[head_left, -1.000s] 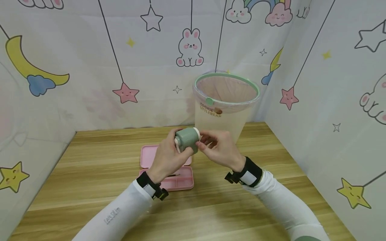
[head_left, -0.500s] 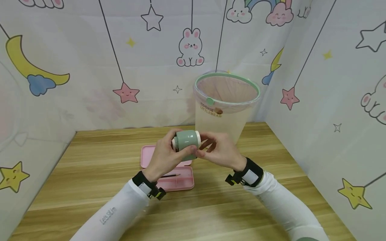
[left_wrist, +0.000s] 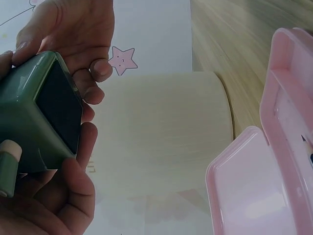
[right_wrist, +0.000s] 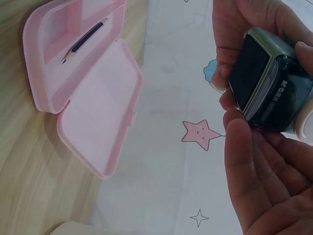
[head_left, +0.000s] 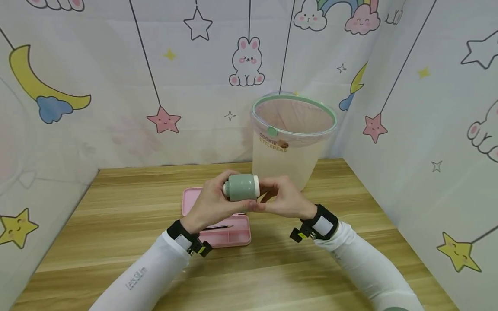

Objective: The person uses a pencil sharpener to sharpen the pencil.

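Note:
Both hands hold a green crank pencil sharpener (head_left: 242,187) with cream ends, raised above the table and lying on its side. My left hand (head_left: 210,201) grips it from the left, thumb along its lower side and fingers behind. The right hand (head_left: 285,199) has its fingertips round the cream right end, its thumb meeting the left thumb. In the left wrist view the sharpener's dark flat base (left_wrist: 59,107) and small crank handle (left_wrist: 7,176) show. Lettering on its dark panel (right_wrist: 276,103) appears in the right wrist view.
A pink pencil case (head_left: 239,238) lies unfolded on the wooden table (head_left: 128,207), partly behind the left hand. A dark pencil (head_left: 219,227) rests inside it. Behind the right hand stands a cream bin (head_left: 278,162) with a green rim and plastic liner. Patterned cloth (head_left: 202,142) hangs around the table.
The sharpener has come down slightly and turned from a tilt to nearly level. My left hand has shifted with it, and the right hand has lowered a little at the cream end.

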{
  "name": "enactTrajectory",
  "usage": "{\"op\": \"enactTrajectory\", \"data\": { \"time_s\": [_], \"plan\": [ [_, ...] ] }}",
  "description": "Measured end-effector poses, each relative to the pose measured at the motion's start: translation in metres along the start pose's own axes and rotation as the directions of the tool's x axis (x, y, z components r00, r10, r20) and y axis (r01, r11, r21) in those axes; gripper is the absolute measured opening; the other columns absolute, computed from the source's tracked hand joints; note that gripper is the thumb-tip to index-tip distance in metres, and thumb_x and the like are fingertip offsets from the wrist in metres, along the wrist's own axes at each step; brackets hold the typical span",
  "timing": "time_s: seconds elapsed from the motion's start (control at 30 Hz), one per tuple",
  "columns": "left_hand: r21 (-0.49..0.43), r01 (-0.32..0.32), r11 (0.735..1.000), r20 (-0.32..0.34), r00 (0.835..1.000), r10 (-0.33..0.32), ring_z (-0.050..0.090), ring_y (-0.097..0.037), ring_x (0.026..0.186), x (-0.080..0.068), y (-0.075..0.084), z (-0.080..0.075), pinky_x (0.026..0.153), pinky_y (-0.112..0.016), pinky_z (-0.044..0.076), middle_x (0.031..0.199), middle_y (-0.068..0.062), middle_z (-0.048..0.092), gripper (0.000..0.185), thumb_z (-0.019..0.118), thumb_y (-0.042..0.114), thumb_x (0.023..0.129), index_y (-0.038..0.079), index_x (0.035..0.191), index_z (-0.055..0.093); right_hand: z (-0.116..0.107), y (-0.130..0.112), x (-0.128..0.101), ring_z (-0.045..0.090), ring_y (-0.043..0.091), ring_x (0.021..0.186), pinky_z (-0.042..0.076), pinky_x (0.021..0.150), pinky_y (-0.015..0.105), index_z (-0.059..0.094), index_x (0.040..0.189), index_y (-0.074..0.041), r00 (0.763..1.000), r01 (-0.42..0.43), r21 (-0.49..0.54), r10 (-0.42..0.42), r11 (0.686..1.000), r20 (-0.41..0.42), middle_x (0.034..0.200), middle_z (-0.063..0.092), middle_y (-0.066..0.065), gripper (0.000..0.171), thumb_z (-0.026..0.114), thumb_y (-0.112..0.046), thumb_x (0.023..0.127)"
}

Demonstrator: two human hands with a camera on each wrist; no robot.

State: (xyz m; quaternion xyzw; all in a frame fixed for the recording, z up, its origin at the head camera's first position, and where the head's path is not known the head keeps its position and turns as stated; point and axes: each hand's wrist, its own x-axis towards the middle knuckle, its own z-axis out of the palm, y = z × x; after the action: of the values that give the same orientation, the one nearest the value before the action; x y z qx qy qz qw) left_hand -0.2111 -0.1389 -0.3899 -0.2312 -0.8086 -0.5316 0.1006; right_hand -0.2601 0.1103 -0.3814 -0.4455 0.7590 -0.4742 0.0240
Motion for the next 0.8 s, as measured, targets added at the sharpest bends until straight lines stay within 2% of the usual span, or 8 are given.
{"op": "enactTrajectory", "data": {
  "time_s": [0.13, 0.27, 0.4, 0.5, 0.63, 0.7, 0.8],
  "plan": [
    [0.005, -0.008, 1.000, 0.018, 1.000, 0.008, 0.073, -0.022, 0.093, 0.000, 0.000, 0.000, 0.073, -0.034, 0.062, 0.110, -0.002, 0.079, 0.053, 0.101, 0.034, 0.084, 0.023, 0.126, 0.071, 0.000, 0.005, -0.001, 0.081, 0.013, 0.085, 0.069, 0.073, 0.037, 0.082, 0.121, -0.001, 0.999, 0.036, 0.003, -0.036, 0.999, 0.002, 0.101, 0.085, 0.016, 0.031, 0.087, -0.003, 0.090],
    [0.013, -0.009, 1.000, 0.038, 0.999, 0.008, 0.074, -0.022, 0.094, 0.000, -0.002, -0.002, 0.074, -0.034, 0.063, 0.112, -0.005, 0.080, 0.055, 0.101, 0.032, 0.084, 0.021, 0.129, 0.070, 0.000, 0.008, -0.003, 0.082, 0.012, 0.087, 0.070, 0.074, 0.037, 0.082, 0.122, -0.001, 0.999, 0.045, 0.016, -0.045, 0.999, -0.002, 0.101, 0.086, 0.017, 0.033, 0.087, -0.003, 0.089],
    [0.033, 0.046, 0.998, 0.028, 0.999, -0.047, 0.074, -0.026, 0.100, -0.002, -0.004, -0.008, 0.077, -0.036, 0.064, 0.122, -0.010, 0.078, 0.062, 0.100, 0.031, 0.086, 0.017, 0.137, 0.068, -0.004, 0.012, -0.008, 0.082, 0.008, 0.090, 0.070, 0.076, 0.036, 0.080, 0.124, 0.007, 0.999, 0.041, 0.054, -0.039, 0.998, -0.037, 0.105, 0.084, 0.026, 0.039, 0.087, 0.004, 0.086],
    [0.041, 0.100, 0.994, -0.002, 0.995, -0.100, 0.073, -0.030, 0.106, -0.003, -0.005, -0.016, 0.081, -0.039, 0.065, 0.128, -0.014, 0.075, 0.066, 0.099, 0.029, 0.086, 0.015, 0.142, 0.066, -0.012, 0.013, -0.014, 0.082, 0.006, 0.091, 0.069, 0.076, 0.033, 0.078, 0.122, 0.013, 0.995, 0.030, 0.059, -0.025, 0.998, -0.092, 0.106, 0.082, 0.031, 0.042, 0.088, 0.009, 0.082],
    [0.031, 0.126, 0.992, -0.032, 0.992, -0.125, 0.074, -0.034, 0.110, -0.004, -0.009, -0.025, 0.083, -0.042, 0.067, 0.131, -0.017, 0.073, 0.066, 0.097, 0.028, 0.088, 0.014, 0.144, 0.065, -0.025, 0.011, -0.020, 0.081, 0.005, 0.089, 0.068, 0.077, 0.028, 0.078, 0.120, 0.013, 0.985, 0.021, 0.007, -0.019, 1.000, -0.172, 0.105, 0.082, 0.032, 0.043, 0.089, 0.009, 0.079],
    [0.023, 0.126, 0.992, -0.041, 0.991, -0.125, 0.074, -0.035, 0.110, -0.005, -0.011, -0.026, 0.082, -0.042, 0.067, 0.130, -0.017, 0.073, 0.065, 0.097, 0.028, 0.088, 0.015, 0.143, 0.065, -0.031, 0.009, -0.021, 0.081, 0.005, 0.088, 0.068, 0.077, 0.027, 0.079, 0.120, 0.012, 0.976, 0.043, -0.034, -0.049, 0.998, -0.210, 0.104, 0.082, 0.031, 0.044, 0.090, 0.009, 0.077],
    [0.020, 0.115, 0.993, -0.043, 0.993, -0.114, 0.074, -0.034, 0.108, -0.007, -0.013, -0.025, 0.081, -0.040, 0.067, 0.128, -0.017, 0.073, 0.064, 0.098, 0.028, 0.087, 0.015, 0.142, 0.066, -0.041, 0.004, -0.018, 0.082, 0.007, 0.087, 0.068, 0.074, 0.028, 0.079, 0.119, 0.012, 0.959, 0.114, -0.109, -0.138, 0.987, -0.248, 0.105, 0.083, 0.030, 0.048, 0.092, 0.010, 0.073]
  ]
}}
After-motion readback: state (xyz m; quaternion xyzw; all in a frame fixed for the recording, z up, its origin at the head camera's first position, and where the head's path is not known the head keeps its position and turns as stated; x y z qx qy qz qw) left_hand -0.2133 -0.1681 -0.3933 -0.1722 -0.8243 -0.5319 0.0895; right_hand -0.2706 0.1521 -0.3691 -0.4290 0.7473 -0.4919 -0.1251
